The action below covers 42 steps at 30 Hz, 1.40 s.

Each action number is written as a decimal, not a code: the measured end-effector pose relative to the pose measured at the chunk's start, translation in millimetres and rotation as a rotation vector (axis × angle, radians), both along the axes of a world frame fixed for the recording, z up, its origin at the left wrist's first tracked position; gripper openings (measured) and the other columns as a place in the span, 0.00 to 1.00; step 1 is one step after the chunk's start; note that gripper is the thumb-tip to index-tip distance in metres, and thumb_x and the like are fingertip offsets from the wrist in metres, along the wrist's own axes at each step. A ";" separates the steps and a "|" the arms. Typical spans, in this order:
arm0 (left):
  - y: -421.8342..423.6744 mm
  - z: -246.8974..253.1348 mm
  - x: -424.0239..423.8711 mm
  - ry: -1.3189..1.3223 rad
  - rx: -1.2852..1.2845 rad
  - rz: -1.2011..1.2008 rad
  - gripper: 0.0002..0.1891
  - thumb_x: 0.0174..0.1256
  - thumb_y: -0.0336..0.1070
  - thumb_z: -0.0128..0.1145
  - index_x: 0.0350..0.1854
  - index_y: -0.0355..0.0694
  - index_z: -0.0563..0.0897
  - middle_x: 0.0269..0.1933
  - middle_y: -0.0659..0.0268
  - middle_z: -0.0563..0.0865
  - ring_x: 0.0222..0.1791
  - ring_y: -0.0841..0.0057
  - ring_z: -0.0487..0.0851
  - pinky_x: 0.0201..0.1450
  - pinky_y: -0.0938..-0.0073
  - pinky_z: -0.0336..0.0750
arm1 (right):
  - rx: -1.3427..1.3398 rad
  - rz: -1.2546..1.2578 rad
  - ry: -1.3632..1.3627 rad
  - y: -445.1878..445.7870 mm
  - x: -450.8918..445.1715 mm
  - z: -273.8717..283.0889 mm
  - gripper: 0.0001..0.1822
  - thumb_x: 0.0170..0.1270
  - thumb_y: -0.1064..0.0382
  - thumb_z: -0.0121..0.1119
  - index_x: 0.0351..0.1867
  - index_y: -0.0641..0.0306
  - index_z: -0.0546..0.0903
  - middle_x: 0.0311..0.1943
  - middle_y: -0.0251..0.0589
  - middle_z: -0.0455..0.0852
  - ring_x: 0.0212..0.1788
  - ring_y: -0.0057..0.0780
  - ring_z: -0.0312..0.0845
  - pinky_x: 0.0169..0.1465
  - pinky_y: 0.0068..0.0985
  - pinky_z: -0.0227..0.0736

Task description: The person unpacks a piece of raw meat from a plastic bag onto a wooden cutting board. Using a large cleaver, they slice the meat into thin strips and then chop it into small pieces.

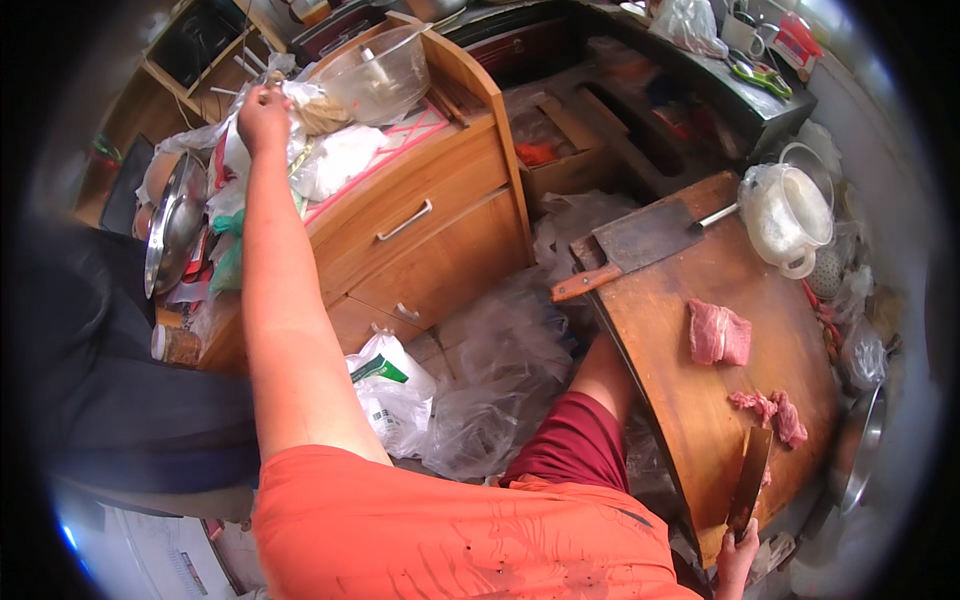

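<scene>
My left hand (264, 120) reaches far out over a wooden cabinet, its fingers among plastic bags (304, 97); whether they grip anything is unclear. Low on the right, my right hand (737, 551) holds a knife, its broad dark blade (750, 476) lying over the wooden cutting board (675, 375). Small strips of raw meat (787, 420) are just beyond the blade. A thicker piece of raw meat (720, 332) rests farther up the board. At the board's far end lies a cleaver (649, 236), with a wooden-handled knife (585, 283) beside it.
On the cabinet (420, 195) are a clear plastic bowl (382, 75), chopsticks (448, 105) and a steel lid (176, 225). A whitish pot (795, 217) stands at the board's far right corner. Plastic bags (480, 420) cover the floor between cabinet and board. Green-handled scissors (761, 79) lie on a dark surface.
</scene>
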State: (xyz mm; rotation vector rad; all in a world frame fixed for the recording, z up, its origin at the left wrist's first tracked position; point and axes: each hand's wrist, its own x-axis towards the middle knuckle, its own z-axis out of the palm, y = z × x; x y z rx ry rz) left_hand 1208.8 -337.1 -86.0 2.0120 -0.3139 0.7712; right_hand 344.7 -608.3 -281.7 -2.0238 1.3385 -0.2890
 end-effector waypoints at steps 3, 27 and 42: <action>9.8 39.2 0.7 -0.032 -0.206 -0.116 0.08 0.67 0.36 0.60 0.40 0.37 0.81 0.29 0.67 0.85 0.26 0.80 0.83 0.23 0.75 0.81 | 0.040 -0.048 0.020 1.7 4.2 4.8 0.05 0.60 0.77 0.52 0.34 0.66 0.71 0.22 0.34 0.68 0.25 0.22 0.63 0.30 0.25 0.61; -187.8 59.4 -195.3 0.566 -0.907 -2.089 0.07 0.71 0.32 0.51 0.46 0.36 0.75 0.47 0.63 0.76 0.53 0.68 0.78 0.60 0.60 0.80 | -0.092 -0.110 0.116 21.9 27.7 17.1 0.09 0.54 0.74 0.54 0.38 0.69 0.72 0.30 0.62 0.79 0.38 0.64 0.76 0.40 0.45 0.72; -480.5 -63.9 -445.3 0.384 -0.255 -1.828 0.07 0.71 0.31 0.56 0.43 0.32 0.80 0.36 0.62 0.87 0.36 0.78 0.85 0.42 0.79 0.80 | 0.037 -0.112 0.258 22.6 29.5 27.6 0.13 0.56 0.67 0.60 0.37 0.66 0.68 0.29 0.60 0.82 0.38 0.59 0.81 0.42 0.48 0.74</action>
